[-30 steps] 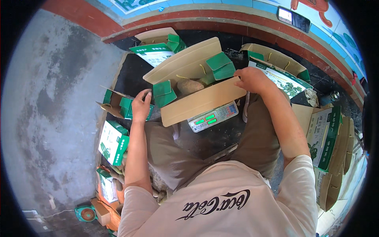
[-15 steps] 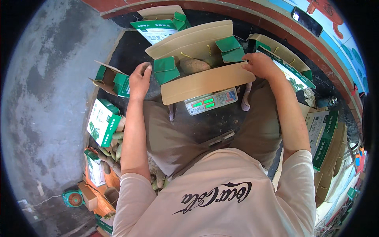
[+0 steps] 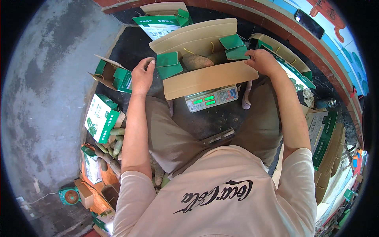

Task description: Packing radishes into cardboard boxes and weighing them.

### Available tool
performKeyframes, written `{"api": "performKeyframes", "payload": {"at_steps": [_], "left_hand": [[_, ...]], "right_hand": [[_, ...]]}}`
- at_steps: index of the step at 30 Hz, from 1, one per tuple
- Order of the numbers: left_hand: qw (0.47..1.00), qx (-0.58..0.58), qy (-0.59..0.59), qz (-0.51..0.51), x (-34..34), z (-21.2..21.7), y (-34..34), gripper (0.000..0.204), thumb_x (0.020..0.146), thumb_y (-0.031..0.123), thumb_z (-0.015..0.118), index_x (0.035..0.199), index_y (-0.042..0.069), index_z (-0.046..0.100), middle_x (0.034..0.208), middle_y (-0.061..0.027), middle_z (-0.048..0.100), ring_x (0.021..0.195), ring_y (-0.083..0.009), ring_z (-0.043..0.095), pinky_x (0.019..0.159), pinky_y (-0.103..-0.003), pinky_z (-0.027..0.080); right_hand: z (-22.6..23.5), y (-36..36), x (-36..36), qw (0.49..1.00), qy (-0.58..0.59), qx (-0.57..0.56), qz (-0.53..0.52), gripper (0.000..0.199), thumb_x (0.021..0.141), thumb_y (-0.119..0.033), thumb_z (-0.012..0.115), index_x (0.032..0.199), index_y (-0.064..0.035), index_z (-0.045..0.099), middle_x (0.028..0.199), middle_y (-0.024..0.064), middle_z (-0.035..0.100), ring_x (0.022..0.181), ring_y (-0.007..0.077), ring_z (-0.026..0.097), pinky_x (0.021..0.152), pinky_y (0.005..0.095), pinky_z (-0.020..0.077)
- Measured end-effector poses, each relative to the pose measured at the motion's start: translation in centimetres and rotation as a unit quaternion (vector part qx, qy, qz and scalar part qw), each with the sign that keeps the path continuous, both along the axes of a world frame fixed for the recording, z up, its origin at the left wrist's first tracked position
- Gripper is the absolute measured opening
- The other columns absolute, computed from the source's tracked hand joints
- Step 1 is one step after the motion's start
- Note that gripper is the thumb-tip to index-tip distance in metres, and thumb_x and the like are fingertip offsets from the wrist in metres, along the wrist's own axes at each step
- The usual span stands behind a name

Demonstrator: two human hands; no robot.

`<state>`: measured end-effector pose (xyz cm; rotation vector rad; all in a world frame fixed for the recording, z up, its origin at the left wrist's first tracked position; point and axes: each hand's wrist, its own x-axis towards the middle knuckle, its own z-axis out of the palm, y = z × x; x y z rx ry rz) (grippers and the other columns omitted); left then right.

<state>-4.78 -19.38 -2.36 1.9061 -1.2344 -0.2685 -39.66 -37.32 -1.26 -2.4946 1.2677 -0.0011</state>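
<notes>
Resting on a digital scale (image 3: 212, 98) between the person's knees, the open cardboard box (image 3: 205, 79) held brownish tubers (image 3: 196, 61). Left hand (image 3: 142, 76) touched the box's left green flap (image 3: 169, 65), fingers together and slightly curled. Right hand (image 3: 263, 62) sat at the right green flap (image 3: 234, 46), fingers bent onto the box's edge; couldn't tell if clamped.

A dark mat (image 3: 130, 47) is covering the grey concrete floor (image 3: 47, 79). A digital scale (image 3: 212, 98) is sitting on the mat, bearing an open cardboard box (image 3: 205, 79). Green-and-white cartons (image 3: 100, 117) are lying along the mat's left edge, with long pale-green vegetables (image 3: 112, 138) piling beside them.
</notes>
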Motion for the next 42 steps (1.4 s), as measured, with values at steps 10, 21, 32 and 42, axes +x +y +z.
{"api": "performKeyframes", "payload": {"at_steps": [10,21,32,42], "left_hand": [[1.000,0.008,-0.017,0.012,-0.2,0.4,0.4,0.025,0.087,0.021,0.058,0.102,0.003,0.065,0.095,-0.0138,0.067,0.089,-0.0221,0.064,0.081,-0.031,0.047],[1.000,-0.003,-0.012,0.013,-0.4,0.5,0.3,0.024,0.087,0.021,0.058,0.100,0.003,0.065,0.092,-0.0128,0.067,0.086,-0.0215,0.064,0.079,-0.031,0.047],[1.000,-0.010,-0.013,0.015,-0.2,0.1,0.1,0.025,0.087,0.022,0.057,0.100,0.003,0.065,0.093,-0.0121,0.067,0.087,-0.0204,0.063,0.080,-0.030,0.047],[0.999,-0.041,-0.032,0.003,-0.4,0.1,0.1,0.025,0.084,0.024,0.059,0.098,0.004,0.065,0.092,-0.0176,0.065,0.087,-0.0305,0.063,0.078,-0.035,0.048]], "right_hand": [[0.2,0.1,0.0,1.000,0.006,0.003,-0.009,0.037,0.082,-0.028,0.062,0.114,-0.0092,0.061,0.099,0.0156,0.066,0.096,0.0311,0.061,0.085,0.0385,0.0474],[0.0,0.0,-0.3,1.000,-0.009,-0.020,-0.018,0.036,0.082,-0.027,0.063,0.113,-0.0088,0.061,0.097,0.0164,0.065,0.093,0.0321,0.061,0.083,0.0395,0.0482],[-0.1,-0.8,-1.1,0.991,-0.105,-0.080,-0.034,0.031,0.081,-0.025,0.062,0.107,-0.0083,0.063,0.088,0.0155,0.066,0.085,0.0322,0.062,0.076,0.0399,0.0486],[-0.4,0.1,-10.4,0.940,-0.283,-0.125,-0.147,0.025,0.084,-0.020,0.061,0.100,-0.0014,0.064,0.079,0.0126,0.066,0.071,0.0197,0.063,0.068,0.0310,0.0485]]}}
